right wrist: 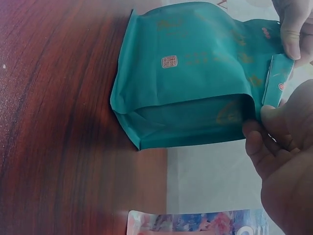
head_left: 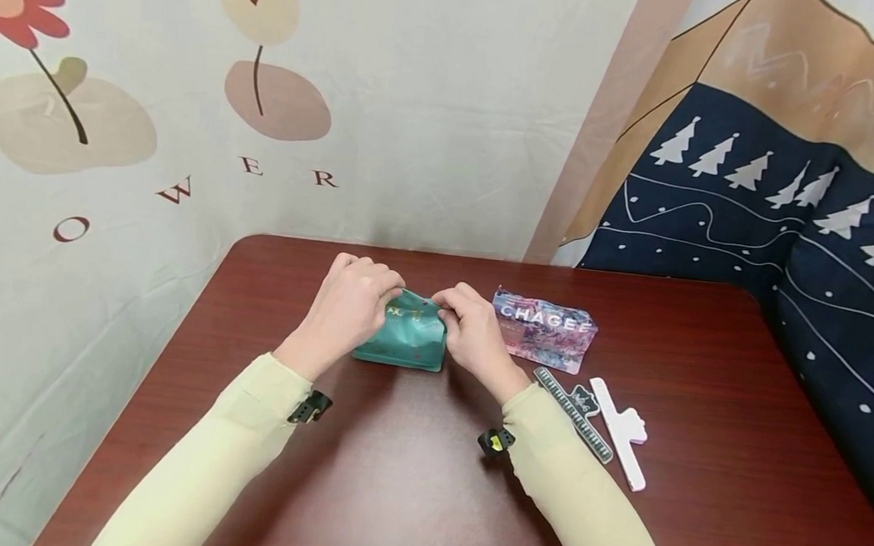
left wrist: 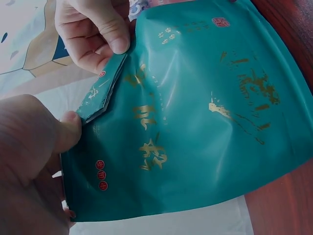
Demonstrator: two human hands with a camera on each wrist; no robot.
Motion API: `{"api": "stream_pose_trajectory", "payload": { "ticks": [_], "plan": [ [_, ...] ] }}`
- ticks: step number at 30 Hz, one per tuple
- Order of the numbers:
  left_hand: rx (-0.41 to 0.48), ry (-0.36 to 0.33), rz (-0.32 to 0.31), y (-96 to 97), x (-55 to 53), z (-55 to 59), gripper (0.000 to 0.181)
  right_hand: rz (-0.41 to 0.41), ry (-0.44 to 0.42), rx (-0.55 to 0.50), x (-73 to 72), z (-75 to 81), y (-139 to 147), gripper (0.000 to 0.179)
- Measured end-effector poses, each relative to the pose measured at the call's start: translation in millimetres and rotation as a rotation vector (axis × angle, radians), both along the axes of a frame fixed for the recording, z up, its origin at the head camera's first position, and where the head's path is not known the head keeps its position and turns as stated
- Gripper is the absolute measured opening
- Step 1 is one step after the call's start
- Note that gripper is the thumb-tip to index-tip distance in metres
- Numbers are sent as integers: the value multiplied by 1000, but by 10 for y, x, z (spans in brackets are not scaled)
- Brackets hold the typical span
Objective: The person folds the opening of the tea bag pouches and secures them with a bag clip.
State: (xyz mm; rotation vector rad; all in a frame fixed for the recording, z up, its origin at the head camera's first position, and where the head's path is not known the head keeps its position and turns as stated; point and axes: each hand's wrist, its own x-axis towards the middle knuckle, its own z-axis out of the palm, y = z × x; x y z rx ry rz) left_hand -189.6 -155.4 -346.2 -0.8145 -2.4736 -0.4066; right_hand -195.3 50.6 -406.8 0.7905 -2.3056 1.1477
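Note:
A teal foil pouch (head_left: 410,338) with gold and red lettering stands on the table, held at its top by both hands. My left hand (head_left: 353,297) pinches the top left corner, thumb on the front. The right hand (head_left: 474,334) pinches the top right corner. Between them, a strip of the top edge (left wrist: 100,93) is folded down over the front, seen in the left wrist view. The pouch's gusseted side (right wrist: 195,122) shows in the right wrist view. Part of the pouch is hidden behind the left hand in the head view.
To the right of the pouch lies a purple and pink CHAGEE bag (head_left: 546,334). Nearer, beside the right forearm, are a dark bag clip (head_left: 574,415) and a white bag clip (head_left: 618,434). Printed cloth (head_left: 431,122) hangs behind the brown table (head_left: 394,487).

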Motion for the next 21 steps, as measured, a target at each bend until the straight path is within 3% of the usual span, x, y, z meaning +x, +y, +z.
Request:
{"api": "stream_pose_trajectory", "payload": {
  "ticks": [10, 15, 21],
  "plan": [
    [27, -10, 4, -26, -11, 0, 3, 18, -29, -21, -10, -37, 11, 16],
    [26, -10, 37, -64, -5, -7, 17, 14, -37, -23, -13, -30, 29, 14],
    [37, 3, 24, -76, -25, -59, 27, 15, -22, -20, -8, -26, 44, 13]
  ]
}}
